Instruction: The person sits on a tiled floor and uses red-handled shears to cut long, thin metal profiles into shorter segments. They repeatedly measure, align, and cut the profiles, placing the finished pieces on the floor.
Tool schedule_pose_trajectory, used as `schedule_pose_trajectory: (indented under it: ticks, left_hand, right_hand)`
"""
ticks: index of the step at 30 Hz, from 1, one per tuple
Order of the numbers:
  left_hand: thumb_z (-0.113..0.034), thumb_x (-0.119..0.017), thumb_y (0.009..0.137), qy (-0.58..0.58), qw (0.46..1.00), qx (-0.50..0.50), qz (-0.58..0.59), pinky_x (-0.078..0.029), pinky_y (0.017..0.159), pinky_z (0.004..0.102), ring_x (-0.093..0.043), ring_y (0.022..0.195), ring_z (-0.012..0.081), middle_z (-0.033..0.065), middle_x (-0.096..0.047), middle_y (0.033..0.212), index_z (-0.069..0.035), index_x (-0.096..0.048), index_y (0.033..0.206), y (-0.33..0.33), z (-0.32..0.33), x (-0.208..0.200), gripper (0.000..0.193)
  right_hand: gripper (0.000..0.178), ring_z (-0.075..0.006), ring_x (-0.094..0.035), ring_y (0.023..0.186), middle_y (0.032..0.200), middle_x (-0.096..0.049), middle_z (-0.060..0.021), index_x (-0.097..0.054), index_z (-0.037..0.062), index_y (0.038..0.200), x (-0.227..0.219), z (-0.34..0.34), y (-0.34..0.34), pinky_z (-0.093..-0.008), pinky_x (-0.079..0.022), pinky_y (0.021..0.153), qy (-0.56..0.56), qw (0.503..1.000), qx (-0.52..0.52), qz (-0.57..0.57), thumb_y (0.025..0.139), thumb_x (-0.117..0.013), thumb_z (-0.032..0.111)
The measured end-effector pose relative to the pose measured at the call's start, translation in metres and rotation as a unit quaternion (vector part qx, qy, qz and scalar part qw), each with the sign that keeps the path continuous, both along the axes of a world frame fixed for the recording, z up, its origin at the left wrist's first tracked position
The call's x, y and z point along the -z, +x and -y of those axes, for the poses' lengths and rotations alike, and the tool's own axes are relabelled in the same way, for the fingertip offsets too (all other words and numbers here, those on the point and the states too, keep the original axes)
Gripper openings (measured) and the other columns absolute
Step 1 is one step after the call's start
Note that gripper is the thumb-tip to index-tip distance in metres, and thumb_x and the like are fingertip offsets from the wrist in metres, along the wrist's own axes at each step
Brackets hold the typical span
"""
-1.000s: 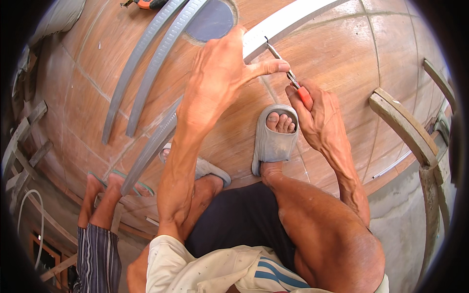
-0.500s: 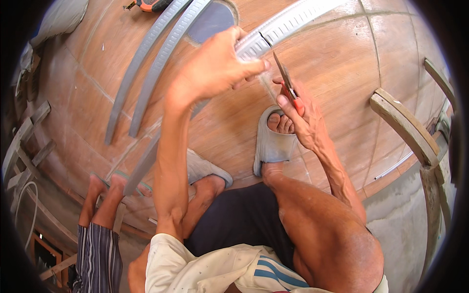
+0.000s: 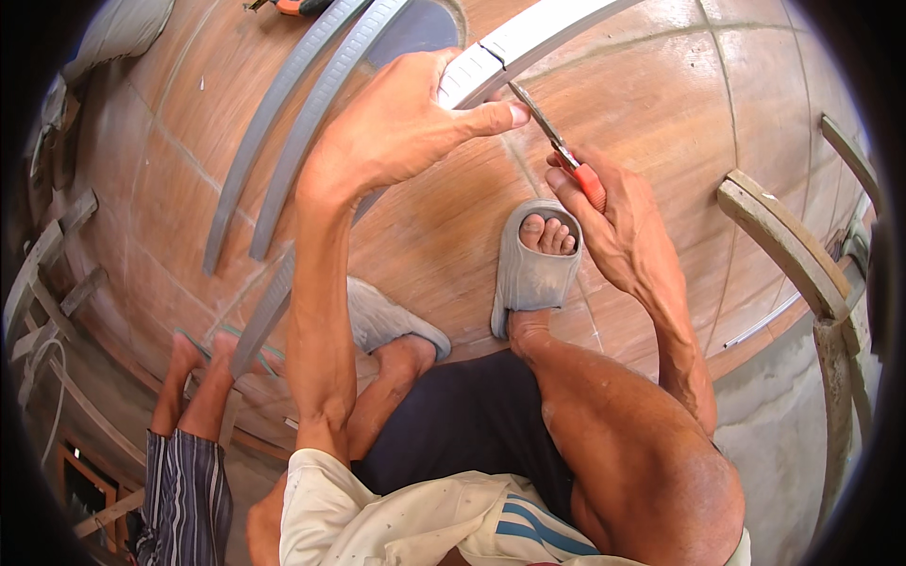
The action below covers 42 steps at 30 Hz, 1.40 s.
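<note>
My left hand [image 3: 377, 127] is closed around a long, curved, pale grey ribbed metal channel [image 3: 557, 36], its thumb stretched along the near side. The channel runs from the top right, under my left forearm, down to the lower left. A short dark slit crosses its face just beyond my fingers. My right hand [image 3: 613, 212] grips red-handled metal snips [image 3: 540, 115]. Their blades look closed, and the tip lies close to the channel's near edge below the slit; whether it touches, I cannot tell.
Two similar grey channels [image 3: 269, 108] lie on the tiled floor at the left, by an orange-and-black tape measure [image 3: 300, 6]. Another person's legs in striped shorts [image 3: 189, 481] are at lower left. Wooden frames [image 3: 783, 236] stand at both sides. My feet wear grey slippers [image 3: 533, 274].
The channel has rolled in my left hand, so its side now shows bright. My right hand and the snips have moved slightly down and right, the blades pulling back from the slit.
</note>
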State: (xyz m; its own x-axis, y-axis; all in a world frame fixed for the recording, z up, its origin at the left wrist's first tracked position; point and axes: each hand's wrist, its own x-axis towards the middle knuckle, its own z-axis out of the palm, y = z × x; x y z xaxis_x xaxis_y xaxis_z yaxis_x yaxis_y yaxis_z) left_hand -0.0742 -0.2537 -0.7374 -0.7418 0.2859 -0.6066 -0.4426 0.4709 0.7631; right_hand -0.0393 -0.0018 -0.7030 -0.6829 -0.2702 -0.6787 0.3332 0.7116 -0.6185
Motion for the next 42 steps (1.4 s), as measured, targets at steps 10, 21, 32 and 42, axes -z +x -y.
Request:
schedule_pose_trajectory:
  ticks: [10, 21, 32, 42]
  left_hand:
    - [-0.058, -0.093, 0.082, 0.015, 0.998, -0.026, -0.053, -0.047, 0.068, 0.0305, -0.060, 0.077, 0.0122, 0.0014, -0.064, 0.082, -0.004, -0.073, 0.101, 0.006, -0.007, -0.003, 0.060]
    - [-0.060, -0.091, 0.084, -0.019, 0.997, -0.037, -0.067, -0.046, 0.070, 0.0321, -0.061, 0.078, 0.0157, 0.0024, -0.065, 0.081, -0.003, -0.077, 0.100, 0.009, -0.011, 0.001, 0.060]
    - [-0.060, -0.089, 0.086, -0.062, 0.994, -0.012, -0.091, -0.046, 0.066, 0.0338, -0.058, 0.072, 0.0150, 0.0019, -0.061, 0.074, -0.001, -0.076, 0.097, 0.006, -0.013, -0.007, 0.062]
    - [-0.050, -0.088, 0.091, -0.086, 0.993, -0.014, -0.085, -0.048, 0.068, 0.0366, -0.055, 0.073, 0.0142, 0.0024, -0.064, 0.077, 0.000, -0.076, 0.103, 0.005, -0.014, -0.015, 0.053]
  right_hand:
    - [0.033, -0.0297, -0.065, 0.059, 0.065, -0.061, -0.0201, -0.067, -0.0044, 0.106, -0.003, 0.006, 0.001, -0.0433, -0.049, 0.061, -0.007, 1.000, -0.008, -0.021, 0.108, -0.065, 0.028]
    - [0.035, -0.0353, -0.062, 0.059, 0.065, -0.060, -0.0199, -0.067, -0.0039, 0.105, 0.000, 0.002, 0.002, -0.0465, -0.047, 0.062, 0.018, 0.999, -0.016, -0.047, 0.107, -0.065, 0.031]
    - [0.037, -0.0312, -0.067, 0.055, 0.059, -0.059, -0.0196, -0.068, -0.0037, 0.100, 0.003, 0.009, 0.005, -0.0437, -0.050, 0.059, 0.029, 0.999, 0.002, -0.035, 0.108, -0.063, 0.032]
    - [0.026, -0.0380, -0.057, 0.056, 0.065, -0.055, -0.0206, -0.070, 0.0004, 0.098, 0.021, 0.006, 0.017, -0.0441, -0.046, 0.058, 0.016, 0.994, 0.024, -0.109, 0.106, -0.067, 0.025]
